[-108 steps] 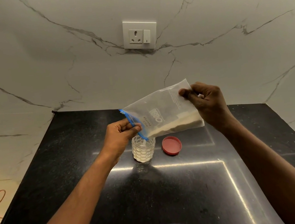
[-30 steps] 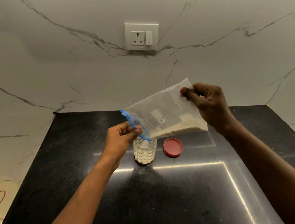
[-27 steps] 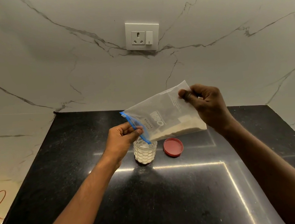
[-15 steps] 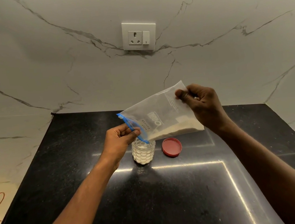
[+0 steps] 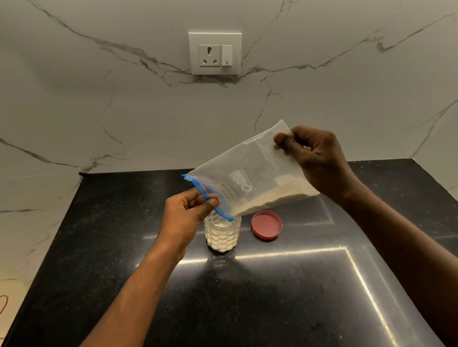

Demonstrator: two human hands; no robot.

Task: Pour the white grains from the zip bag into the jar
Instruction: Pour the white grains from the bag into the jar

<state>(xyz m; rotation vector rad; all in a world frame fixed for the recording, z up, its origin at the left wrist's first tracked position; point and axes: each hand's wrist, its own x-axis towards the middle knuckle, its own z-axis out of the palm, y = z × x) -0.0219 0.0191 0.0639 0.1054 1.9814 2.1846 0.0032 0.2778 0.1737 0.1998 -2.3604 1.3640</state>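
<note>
- Head view, frame centre: the left hand pinches the blue zip edge of the clear plastic zip bag; the right hand grips its raised far corner.
- The bag's mouth tilts over the textured clear jar on the black surface; white grains lie along the bag's lower edge.
- A red round lid lies just right of the jar.

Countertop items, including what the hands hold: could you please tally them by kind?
Zip bag: 1
Jar: 1
Red lid: 1
Total: 3
</note>
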